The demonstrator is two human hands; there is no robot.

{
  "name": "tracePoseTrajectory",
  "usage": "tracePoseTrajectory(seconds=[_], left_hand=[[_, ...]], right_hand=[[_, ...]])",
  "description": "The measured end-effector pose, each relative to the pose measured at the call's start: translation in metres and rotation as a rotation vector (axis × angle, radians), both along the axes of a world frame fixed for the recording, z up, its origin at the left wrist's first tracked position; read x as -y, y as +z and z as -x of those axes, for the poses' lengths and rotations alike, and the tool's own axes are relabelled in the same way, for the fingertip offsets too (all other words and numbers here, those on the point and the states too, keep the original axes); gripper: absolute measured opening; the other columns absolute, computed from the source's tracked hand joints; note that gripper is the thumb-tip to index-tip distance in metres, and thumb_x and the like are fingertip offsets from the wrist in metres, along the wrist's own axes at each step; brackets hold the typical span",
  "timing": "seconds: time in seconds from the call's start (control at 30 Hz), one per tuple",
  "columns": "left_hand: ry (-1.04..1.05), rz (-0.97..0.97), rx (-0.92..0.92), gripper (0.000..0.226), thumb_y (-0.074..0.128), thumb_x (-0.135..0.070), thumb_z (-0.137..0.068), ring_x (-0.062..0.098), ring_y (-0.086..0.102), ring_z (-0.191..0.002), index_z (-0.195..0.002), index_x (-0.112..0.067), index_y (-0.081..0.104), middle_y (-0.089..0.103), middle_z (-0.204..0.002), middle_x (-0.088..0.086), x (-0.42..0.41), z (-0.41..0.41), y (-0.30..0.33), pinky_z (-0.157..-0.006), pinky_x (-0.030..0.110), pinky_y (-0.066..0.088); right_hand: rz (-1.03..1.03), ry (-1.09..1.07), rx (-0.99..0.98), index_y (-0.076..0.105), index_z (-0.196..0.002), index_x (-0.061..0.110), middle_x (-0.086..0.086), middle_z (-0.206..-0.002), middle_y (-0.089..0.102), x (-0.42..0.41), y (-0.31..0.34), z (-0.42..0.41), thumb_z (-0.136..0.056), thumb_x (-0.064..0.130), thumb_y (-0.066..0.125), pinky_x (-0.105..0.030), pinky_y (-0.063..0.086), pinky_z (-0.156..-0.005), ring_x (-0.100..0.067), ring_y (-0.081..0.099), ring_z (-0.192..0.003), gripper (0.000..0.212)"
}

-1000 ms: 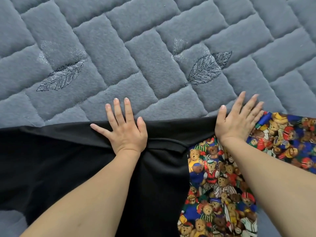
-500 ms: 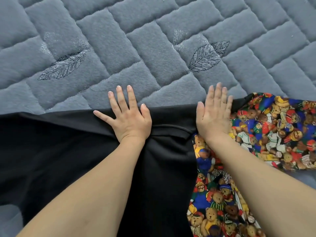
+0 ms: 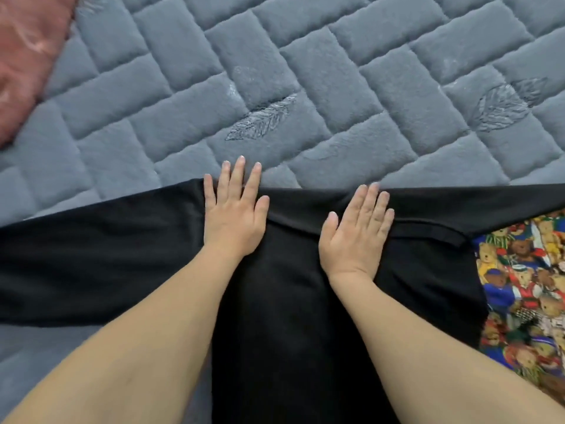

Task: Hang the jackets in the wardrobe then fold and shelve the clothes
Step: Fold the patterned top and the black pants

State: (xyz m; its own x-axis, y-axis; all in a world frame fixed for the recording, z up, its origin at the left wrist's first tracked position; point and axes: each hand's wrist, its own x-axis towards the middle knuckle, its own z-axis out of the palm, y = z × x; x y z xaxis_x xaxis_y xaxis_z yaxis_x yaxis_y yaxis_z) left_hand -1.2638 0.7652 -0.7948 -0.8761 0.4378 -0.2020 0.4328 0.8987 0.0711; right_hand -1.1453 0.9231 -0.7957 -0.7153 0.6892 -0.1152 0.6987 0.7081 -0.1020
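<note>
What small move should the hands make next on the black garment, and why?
Probably sweep both palms outward to flatten it: the left hand and right hand lie flat near the top edge of the black garment, and a creased fold runs between them.

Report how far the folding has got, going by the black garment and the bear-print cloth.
Done: nothing folded or shelved is in view, nor any wardrobe. In hand: the black garment lies spread on the grey quilt, left hand and right hand pressed flat near its top edge. Left: folding it, then the bear-print cloth beside it, and shelving both.
</note>
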Motion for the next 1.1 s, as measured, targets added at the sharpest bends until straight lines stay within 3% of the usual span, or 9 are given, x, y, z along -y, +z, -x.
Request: tracePoseTrajectory(seconds=[0.27,0.53,0.67,0.77,0.83,0.9,1.0,1.1], left_hand=[[0.015,0.022,-0.016,0.064,0.009,-0.052,-0.098,0.025,-0.015,-0.151,-0.156,-0.032,-0.009,-0.011,-0.166,0.003,-0.002,0.009,-0.01,-0.117,0.06,-0.012],[0.007,0.045,-0.036,0.065,0.01,-0.052,-0.097,0.027,-0.012,-0.151,-0.157,-0.031,-0.004,-0.008,-0.166,0.004,-0.005,0.009,-0.011,-0.116,0.061,-0.013],[-0.058,-0.019,0.099,0.063,0.009,-0.053,-0.099,0.024,-0.023,-0.149,-0.156,-0.033,-0.01,-0.018,-0.164,0.0,-0.001,0.015,-0.002,-0.111,0.056,-0.026],[-0.181,-0.078,0.216,0.061,0.017,-0.051,-0.101,0.02,-0.02,-0.15,-0.156,-0.035,-0.004,-0.014,-0.165,-0.002,0.046,0.015,0.016,-0.115,0.047,-0.022],[-0.048,-0.097,0.249,0.061,0.02,-0.05,-0.102,0.02,-0.016,-0.15,-0.156,-0.036,-0.002,-0.011,-0.165,-0.004,0.101,0.002,0.027,-0.116,0.049,-0.017],[0.231,-0.122,0.3,0.06,0.023,-0.049,-0.102,0.021,-0.014,-0.15,-0.156,-0.037,0.0,-0.009,-0.165,-0.006,0.155,-0.014,0.037,-0.117,0.053,-0.013],[0.728,-0.166,0.284,0.065,0.039,-0.043,-0.098,0.024,-0.009,-0.15,-0.155,-0.033,0.01,-0.003,-0.164,-0.001,0.22,-0.03,0.047,-0.118,0.055,-0.008],[1.315,-0.431,0.224,0.068,0.052,-0.027,-0.089,0.029,0.012,-0.143,-0.15,-0.032,0.022,0.005,-0.16,-0.001,0.269,-0.027,0.058,-0.115,0.047,0.016]], right_hand=[[-0.022,-0.005,0.011,0.011,-0.155,0.002,-0.017,-0.163,0.007,0.0,-0.01,0.006,-0.094,0.04,0.026,-0.051,0.004,-0.122,-0.034,0.002,-0.151,0.073],[-0.055,0.008,-0.026,0.012,-0.155,0.003,-0.015,-0.164,0.007,-0.002,-0.016,0.003,-0.095,0.041,0.024,-0.049,0.0,-0.122,-0.032,0.002,-0.151,0.072],[-0.059,0.011,-0.02,0.012,-0.156,0.004,-0.013,-0.164,0.007,-0.004,-0.014,0.003,-0.094,0.042,0.019,-0.048,0.0,-0.122,-0.031,0.002,-0.151,0.073],[-0.08,-0.006,0.013,0.013,-0.156,0.006,-0.015,-0.164,0.007,-0.002,-0.004,0.002,-0.094,0.043,0.016,-0.053,0.003,-0.121,-0.034,0.004,-0.151,0.072],[-0.037,0.009,0.045,0.015,-0.156,0.008,-0.015,-0.164,0.008,0.024,0.009,0.005,-0.095,0.043,0.016,-0.056,0.004,-0.12,-0.037,0.006,-0.15,0.071],[0.029,0.147,0.061,0.017,-0.156,0.008,-0.014,-0.164,0.009,0.078,0.02,0.018,-0.096,0.044,0.021,-0.056,0.004,-0.12,-0.038,0.008,-0.149,0.07],[0.11,0.411,0.123,0.009,-0.157,0.01,-0.013,-0.164,0.001,0.187,0.02,0.048,-0.099,0.047,0.027,-0.051,-0.002,-0.121,-0.034,0.001,-0.151,0.071],[0.144,0.368,0.17,-0.002,-0.156,0.007,-0.013,-0.164,-0.011,0.252,0.016,0.068,-0.1,0.045,0.021,-0.049,-0.01,-0.12,-0.032,-0.011,-0.15,0.072]])
